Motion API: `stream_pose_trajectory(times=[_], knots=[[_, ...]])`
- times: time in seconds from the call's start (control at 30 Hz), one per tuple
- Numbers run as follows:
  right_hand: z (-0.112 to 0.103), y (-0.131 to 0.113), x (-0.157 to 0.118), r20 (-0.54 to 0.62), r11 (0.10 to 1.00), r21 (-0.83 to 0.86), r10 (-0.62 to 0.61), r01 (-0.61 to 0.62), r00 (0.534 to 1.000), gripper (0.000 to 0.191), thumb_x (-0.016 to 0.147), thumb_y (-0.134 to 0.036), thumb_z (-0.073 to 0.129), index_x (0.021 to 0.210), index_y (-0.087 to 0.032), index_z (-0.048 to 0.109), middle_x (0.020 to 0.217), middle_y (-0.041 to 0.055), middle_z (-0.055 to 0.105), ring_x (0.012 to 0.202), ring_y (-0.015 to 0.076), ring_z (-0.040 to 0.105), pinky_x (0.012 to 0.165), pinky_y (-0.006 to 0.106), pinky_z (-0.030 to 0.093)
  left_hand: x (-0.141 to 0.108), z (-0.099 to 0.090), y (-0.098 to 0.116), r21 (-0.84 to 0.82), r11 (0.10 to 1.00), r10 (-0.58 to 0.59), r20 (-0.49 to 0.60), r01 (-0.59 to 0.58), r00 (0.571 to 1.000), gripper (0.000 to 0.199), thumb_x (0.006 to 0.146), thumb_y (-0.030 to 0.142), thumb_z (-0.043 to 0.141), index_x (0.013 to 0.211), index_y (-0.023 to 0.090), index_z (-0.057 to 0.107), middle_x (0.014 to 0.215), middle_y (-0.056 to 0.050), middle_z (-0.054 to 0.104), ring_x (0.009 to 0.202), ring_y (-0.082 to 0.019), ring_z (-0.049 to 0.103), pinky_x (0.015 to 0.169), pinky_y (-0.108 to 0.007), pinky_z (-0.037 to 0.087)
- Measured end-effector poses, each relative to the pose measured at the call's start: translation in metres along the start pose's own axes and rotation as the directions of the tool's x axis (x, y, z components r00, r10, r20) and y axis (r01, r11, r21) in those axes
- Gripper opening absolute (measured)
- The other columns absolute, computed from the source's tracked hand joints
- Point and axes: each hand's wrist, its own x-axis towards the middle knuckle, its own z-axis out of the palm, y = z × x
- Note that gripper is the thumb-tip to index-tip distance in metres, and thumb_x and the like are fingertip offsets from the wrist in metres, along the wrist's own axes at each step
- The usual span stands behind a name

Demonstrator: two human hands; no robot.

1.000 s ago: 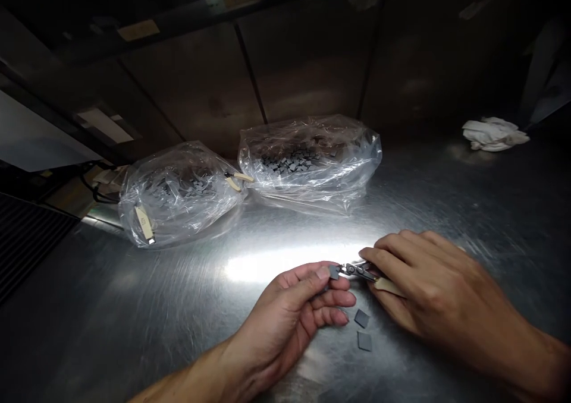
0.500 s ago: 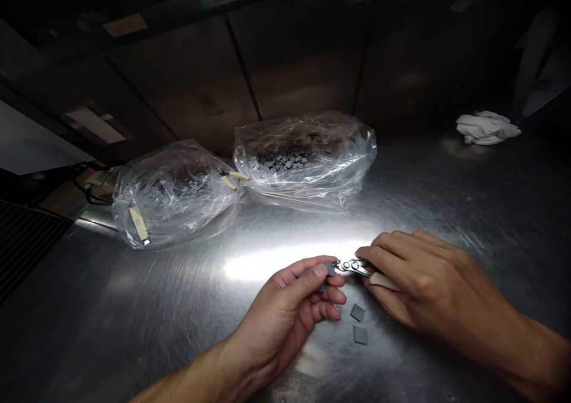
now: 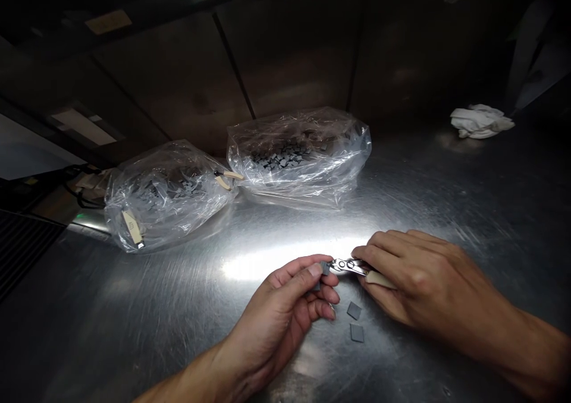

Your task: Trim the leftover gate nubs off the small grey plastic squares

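My left hand (image 3: 285,308) pinches a small grey square piece (image 3: 325,268) between thumb and forefinger. Another grey piece (image 3: 317,286) shows below it within the same hand. Closed around the cream-coloured handles of a pair of nippers (image 3: 348,265), my right hand (image 3: 414,275) points the metal jaws left. The jaw tips meet the edge of the pinched piece; whether they are parted is too small to tell. Just below the hands, a flat grey square (image 3: 354,310) and a second grey square (image 3: 357,332) lie on the metal table (image 3: 187,320).
Behind the hands stand a clear plastic bag (image 3: 298,180) of grey pieces and, left of it, another clear bag (image 3: 178,213). Cream-handled pliers (image 3: 228,179) rest between them. A cream-handled tool (image 3: 132,229) lies on the left bag. A crumpled white cloth (image 3: 480,121) is far right.
The view has shifted slightly, so most things appear a little further left. Both hands keep their grips, and the nippers still meet the piece. The two loose squares stay on the table.
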Motion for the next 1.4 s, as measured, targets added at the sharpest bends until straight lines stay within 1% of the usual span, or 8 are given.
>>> stream_pose_trajectory(times=[0.13, 0.3, 0.67, 0.83, 0.93, 1.17, 1.3, 1.4], knots=[[0.0, 0.0008, -0.0007, 0.005, 1.0, 0.001, 0.007, -0.007, 1.0, 0.016, 0.085, -0.014, 0.068, 0.1, -0.019, 0.07, 0.082, 0.0004, 0.064, 0.068, 0.02, 0.06, 0.066, 0.036, 0.041, -0.0003, 0.0011, 0.0006, -0.001, 1.0, -0.002, -0.002, 0.002, 1.0, 0.016, 0.091, 0.015, 0.075, 0.104, 0.008, 0.078, 0.086, -0.008, 0.074, 0.07, -0.011, 0.067, 0.065, -0.02, 0.056], [0.0004, 0.001, -0.0018, 0.014, 1.0, 0.017, 0.013, -0.013, 1.0, 0.012, 0.087, -0.015, 0.066, 0.097, -0.019, 0.069, 0.078, -0.0001, 0.063, 0.066, 0.0191, 0.059, 0.065, 0.035, 0.042, 0.0002, 0.0021, 0.0004, -0.006, 1.0, -0.001, -0.001, 0.001, 1.0, 0.015, 0.089, 0.015, 0.077, 0.102, 0.008, 0.078, 0.085, -0.007, 0.073, 0.07, -0.011, 0.067, 0.065, -0.02, 0.056], [0.0002, 0.001, -0.0023, 0.036, 1.0, 0.021, 0.006, -0.007, 0.999, 0.011, 0.09, -0.014, 0.062, 0.096, -0.019, 0.07, 0.077, 0.0006, 0.062, 0.065, 0.0187, 0.06, 0.064, 0.036, 0.045, 0.0002, 0.0021, 0.001, -0.004, 1.0, 0.0, -0.001, 0.0, 1.0, 0.015, 0.091, 0.015, 0.075, 0.104, 0.008, 0.078, 0.086, -0.008, 0.073, 0.071, -0.011, 0.067, 0.065, -0.02, 0.056], [-0.0003, 0.0007, -0.0025, 0.052, 0.998, 0.068, -0.001, -0.002, 0.999, 0.015, 0.094, -0.013, 0.057, 0.1, -0.017, 0.07, 0.076, 0.001, 0.063, 0.064, 0.0183, 0.06, 0.064, 0.035, 0.046, -0.0007, 0.0029, 0.0015, 0.014, 1.0, -0.003, -0.009, 0.003, 1.0, 0.014, 0.093, 0.015, 0.072, 0.104, 0.007, 0.077, 0.086, -0.008, 0.073, 0.07, -0.011, 0.066, 0.065, -0.02, 0.055], [-0.0007, 0.0012, -0.0017, 0.068, 0.996, 0.089, 0.016, -0.022, 0.998, 0.016, 0.095, -0.014, 0.055, 0.096, -0.018, 0.07, 0.073, 0.0, 0.061, 0.06, 0.0167, 0.058, 0.062, 0.033, 0.045, -0.0013, 0.003, 0.0013, 0.015, 1.0, -0.002, -0.01, 0.002, 1.0, 0.013, 0.093, 0.014, 0.072, 0.103, 0.007, 0.076, 0.085, -0.008, 0.072, 0.07, -0.011, 0.066, 0.064, -0.021, 0.055], [-0.0018, 0.0067, 0.0018, -0.034, 0.997, 0.002, 0.072, -0.072, 0.997, 0.014, 0.095, -0.018, 0.058, 0.087, -0.019, 0.07, 0.072, 0.0008, 0.062, 0.061, 0.017, 0.058, 0.058, 0.031, 0.042, -0.0022, 0.0033, 0.0009, 0.009, 1.0, 0.008, -0.037, -0.007, 0.999, 0.02, 0.096, 0.01, 0.063, 0.113, 0.011, 0.073, 0.083, -0.007, 0.073, 0.068, -0.013, 0.069, 0.064, -0.022, 0.056], [-0.0027, 0.0061, 0.0033, -0.027, 0.998, 0.013, 0.054, -0.054, 0.998, 0.014, 0.093, -0.016, 0.058, 0.087, -0.019, 0.07, 0.072, 0.001, 0.062, 0.062, 0.0168, 0.058, 0.06, 0.031, 0.044, -0.0014, 0.002, 0.0006, 0.006, 1.0, 0.002, -0.039, -0.002, 0.999, 0.015, 0.097, 0.01, 0.062, 0.108, 0.01, 0.071, 0.083, -0.008, 0.073, 0.063, -0.011, 0.067, 0.057, -0.02, 0.052], [-0.0025, 0.0055, 0.0038, -0.024, 0.999, 0.026, 0.039, -0.038, 0.999, 0.014, 0.092, -0.015, 0.057, 0.088, -0.019, 0.07, 0.072, 0.0011, 0.062, 0.062, 0.0166, 0.058, 0.061, 0.031, 0.044, -0.0007, 0.0001, 0.0, 0.006, 1.0, 0.007, -0.029, -0.006, 1.0, 0.01, 0.098, 0.016, 0.065, 0.106, 0.011, 0.07, 0.082, -0.006, 0.071, 0.059, -0.009, 0.061, 0.053, -0.018, 0.048]])
